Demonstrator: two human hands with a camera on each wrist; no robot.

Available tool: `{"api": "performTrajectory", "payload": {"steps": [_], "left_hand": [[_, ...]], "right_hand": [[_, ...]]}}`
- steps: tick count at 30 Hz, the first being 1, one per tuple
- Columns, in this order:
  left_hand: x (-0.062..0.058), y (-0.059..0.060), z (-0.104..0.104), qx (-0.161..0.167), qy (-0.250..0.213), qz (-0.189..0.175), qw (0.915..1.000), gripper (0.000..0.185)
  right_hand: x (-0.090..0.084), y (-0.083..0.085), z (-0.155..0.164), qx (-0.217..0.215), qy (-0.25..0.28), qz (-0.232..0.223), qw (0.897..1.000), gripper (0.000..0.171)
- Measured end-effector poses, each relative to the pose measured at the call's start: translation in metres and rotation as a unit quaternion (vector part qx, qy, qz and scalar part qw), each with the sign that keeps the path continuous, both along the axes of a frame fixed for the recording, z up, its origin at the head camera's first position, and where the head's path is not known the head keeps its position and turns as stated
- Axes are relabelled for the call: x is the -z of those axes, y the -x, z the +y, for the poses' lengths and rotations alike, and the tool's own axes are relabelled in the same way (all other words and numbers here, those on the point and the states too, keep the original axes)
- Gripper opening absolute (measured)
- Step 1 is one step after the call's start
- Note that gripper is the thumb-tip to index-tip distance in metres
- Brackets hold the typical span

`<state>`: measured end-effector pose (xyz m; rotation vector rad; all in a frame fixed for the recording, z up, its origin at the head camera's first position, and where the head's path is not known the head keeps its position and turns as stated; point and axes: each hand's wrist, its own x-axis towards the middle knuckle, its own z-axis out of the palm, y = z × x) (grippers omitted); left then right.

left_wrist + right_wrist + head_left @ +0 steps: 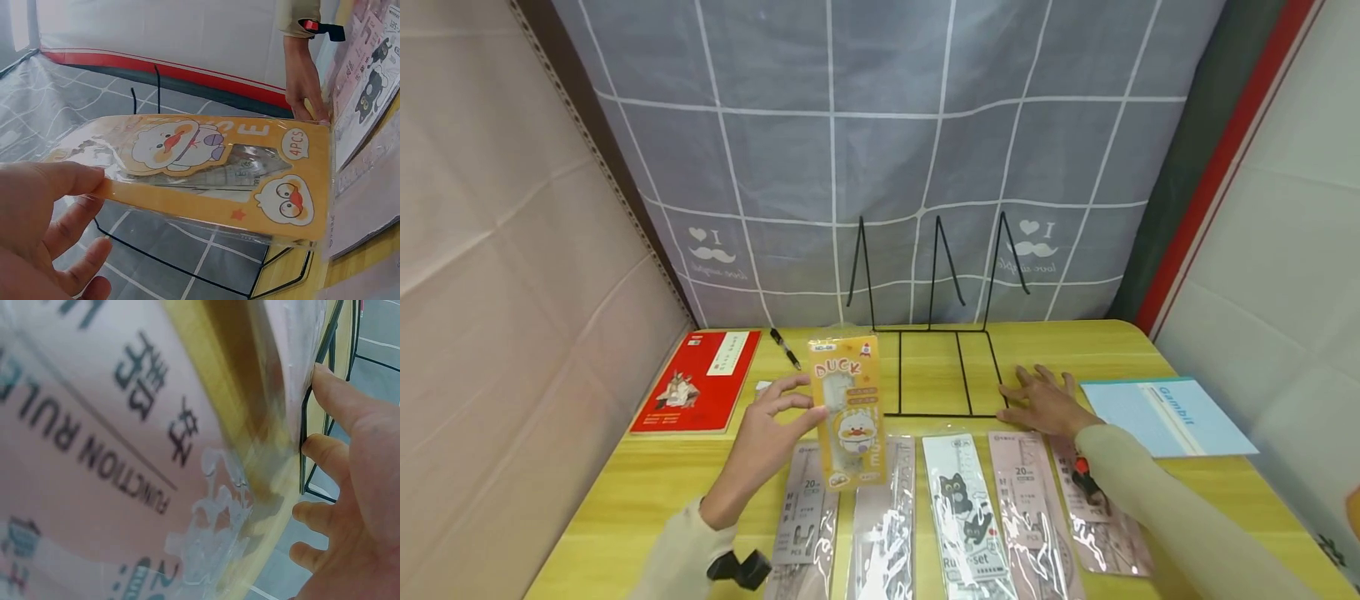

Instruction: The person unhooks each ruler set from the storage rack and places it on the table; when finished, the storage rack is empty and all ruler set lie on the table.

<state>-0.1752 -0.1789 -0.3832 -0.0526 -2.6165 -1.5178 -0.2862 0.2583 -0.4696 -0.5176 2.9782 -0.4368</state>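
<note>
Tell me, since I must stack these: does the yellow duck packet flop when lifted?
Probably not: the duck packet stays flat though the left hand pinches just one edge. It seems light. Its glossy plastic may be slippery.

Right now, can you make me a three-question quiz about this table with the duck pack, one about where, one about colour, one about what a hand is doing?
1. Where is the red notebook?
A. at the table's left edge
B. inside the black wire rack
C. under the blue notebook

2. What colour is the duck ruler pack?
A. green
B. orange-yellow
C. black

3. What is the left hand doing?
A. lying flat on the table
B. writing with the pen
C. holding the duck ruler pack up

Answers: 1 A, it lies far left beside the pen. 2 B, its card backing is orange-yellow. 3 C, thumb and fingers pinch the pack's edge.
</note>
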Motion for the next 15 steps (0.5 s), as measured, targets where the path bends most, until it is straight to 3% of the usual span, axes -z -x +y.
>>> {"api": "performTrajectory", "payload": {"steps": [8, 11, 15], "left_hand": [[-0.009, -0.04, -0.045, -0.007, -0.004, -0.093, 0.9956, 0.048], [-0.004, -0.054, -0.065, -0.014, -0.007, -0.116, 0.9931, 0.049], [0.009, -0.068, -0.097, -0.03, -0.045, -0.164, 0.985, 0.053]], "right_hand": [[-0.002, -0.001, 0.001, -0.002, 0.009, -0.002, 1.0, 0.067], [-0.001, -0.001, 0.001, -0.001, 0.008, -0.002, 1.0, 0.066], [-0.002, -0.001, 0.001, -0.006, 0.007, 0.0, 1.0, 0.067]]}}
